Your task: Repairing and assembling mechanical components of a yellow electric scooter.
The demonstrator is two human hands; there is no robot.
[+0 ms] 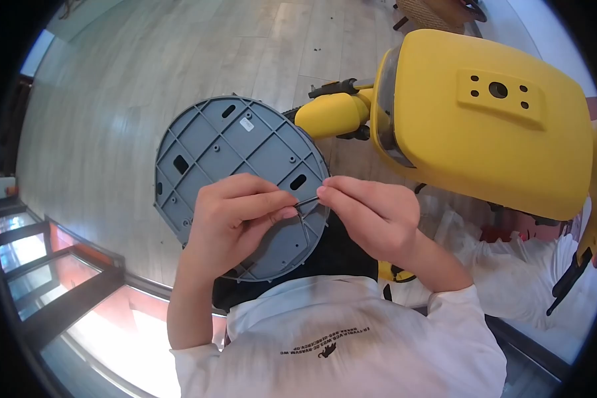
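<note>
A thin dark metal rod spans the gap between my two hands, pinched at both ends. It resembles a hex key, but its ends are hidden by my fingers. My left hand closes thumb and forefinger on one end, and my right hand grips the other. Below my fingertips a second thin line, perhaps a bent arm of the same rod, slants down over the panel. That panel is a round grey plastic plate with crossing ribs, oval slots and a small white label, lying under my hands at my lap.
To the right stands a large yellow rounded machine body with a yellow arm reaching toward the plate. White plastic sheeting lies below it. Wooden flooring spreads ahead, a woven chair stands far right, and dark-framed glass is at left.
</note>
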